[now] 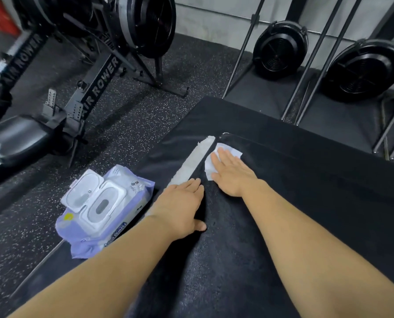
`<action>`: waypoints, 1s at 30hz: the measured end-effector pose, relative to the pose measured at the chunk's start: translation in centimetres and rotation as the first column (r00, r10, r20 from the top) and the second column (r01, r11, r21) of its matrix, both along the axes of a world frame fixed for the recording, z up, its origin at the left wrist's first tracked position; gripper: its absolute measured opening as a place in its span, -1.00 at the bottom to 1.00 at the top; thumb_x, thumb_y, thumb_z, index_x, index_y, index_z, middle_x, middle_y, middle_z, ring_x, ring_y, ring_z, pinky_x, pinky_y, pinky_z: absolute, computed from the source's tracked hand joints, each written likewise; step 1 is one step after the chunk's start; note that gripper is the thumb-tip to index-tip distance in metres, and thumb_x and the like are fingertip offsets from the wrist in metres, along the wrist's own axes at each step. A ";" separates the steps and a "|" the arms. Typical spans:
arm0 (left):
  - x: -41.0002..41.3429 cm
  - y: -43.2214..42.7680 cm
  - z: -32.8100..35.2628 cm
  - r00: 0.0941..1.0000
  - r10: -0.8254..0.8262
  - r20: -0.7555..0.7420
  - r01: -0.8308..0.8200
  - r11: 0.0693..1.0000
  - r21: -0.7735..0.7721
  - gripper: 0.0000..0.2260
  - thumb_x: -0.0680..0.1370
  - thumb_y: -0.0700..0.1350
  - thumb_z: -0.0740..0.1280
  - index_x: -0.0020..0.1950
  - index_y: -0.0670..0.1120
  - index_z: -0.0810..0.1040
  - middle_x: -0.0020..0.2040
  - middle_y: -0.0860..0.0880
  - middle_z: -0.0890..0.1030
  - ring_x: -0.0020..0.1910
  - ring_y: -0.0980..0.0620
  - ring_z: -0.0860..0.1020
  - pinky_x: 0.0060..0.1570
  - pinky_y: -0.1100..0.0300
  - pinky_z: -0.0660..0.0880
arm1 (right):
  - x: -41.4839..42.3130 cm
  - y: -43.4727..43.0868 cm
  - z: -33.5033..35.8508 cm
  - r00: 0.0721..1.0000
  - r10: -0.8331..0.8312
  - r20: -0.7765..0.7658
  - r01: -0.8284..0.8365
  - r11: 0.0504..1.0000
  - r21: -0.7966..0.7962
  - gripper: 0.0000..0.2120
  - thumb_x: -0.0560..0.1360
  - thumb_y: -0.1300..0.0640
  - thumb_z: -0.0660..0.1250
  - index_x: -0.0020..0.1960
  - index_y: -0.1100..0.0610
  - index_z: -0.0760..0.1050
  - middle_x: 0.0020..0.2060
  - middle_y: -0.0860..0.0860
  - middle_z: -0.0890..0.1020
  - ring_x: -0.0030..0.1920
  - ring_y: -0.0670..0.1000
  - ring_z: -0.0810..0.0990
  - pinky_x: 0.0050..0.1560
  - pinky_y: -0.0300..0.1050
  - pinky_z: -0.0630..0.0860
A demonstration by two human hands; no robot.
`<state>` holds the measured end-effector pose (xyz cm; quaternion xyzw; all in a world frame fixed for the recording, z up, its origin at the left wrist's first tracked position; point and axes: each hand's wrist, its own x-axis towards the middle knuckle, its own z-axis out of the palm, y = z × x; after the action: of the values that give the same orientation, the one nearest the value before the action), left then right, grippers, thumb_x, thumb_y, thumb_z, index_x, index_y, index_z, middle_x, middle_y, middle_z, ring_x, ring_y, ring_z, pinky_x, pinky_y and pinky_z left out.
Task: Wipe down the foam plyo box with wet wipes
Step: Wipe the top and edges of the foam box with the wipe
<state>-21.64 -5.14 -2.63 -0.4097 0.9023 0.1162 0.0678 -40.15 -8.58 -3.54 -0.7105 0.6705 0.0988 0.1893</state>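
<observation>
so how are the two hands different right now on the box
The right hand lies flat on a white wet wipe, pressing it onto the foam plyo box. The left hand is bare, resting nearer the person beside a pale tape strip. The right reaches farther forward. Both lie open, palms down, on the box top.

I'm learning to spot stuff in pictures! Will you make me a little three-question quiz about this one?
1. True or false: the right hand presses a white wet wipe flat on the black plyo box.
2. Where does the pack of wipes lie? A) on the box top B) on the floor left of the box C) in the left hand
3. Fill in: the lid of the pack is ____.

Key
1. True
2. B
3. Open
</observation>
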 end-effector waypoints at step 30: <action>-0.2 0.2 -0.9 0.999 0.034 -0.003 -0.032 0.980 0.196 -0.14 0.53 0.14 0.35 0.59 -0.07 -0.15 0.58 0.04 -0.21 0.55 0.13 -0.20 0.42 0.32 -0.12 | -2.5 -5.0 0.2 0.989 -0.105 0.103 0.118 0.984 -0.131 -0.60 0.64 0.08 0.07 0.46 0.13 0.16 0.47 0.04 0.11 0.42 0.12 0.19 0.36 -0.02 0.20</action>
<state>-21.83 -4.96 -3.48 -0.4156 0.8797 0.2069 0.1032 -42.70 -13.63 -3.36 -0.6871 0.7046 0.0075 0.1772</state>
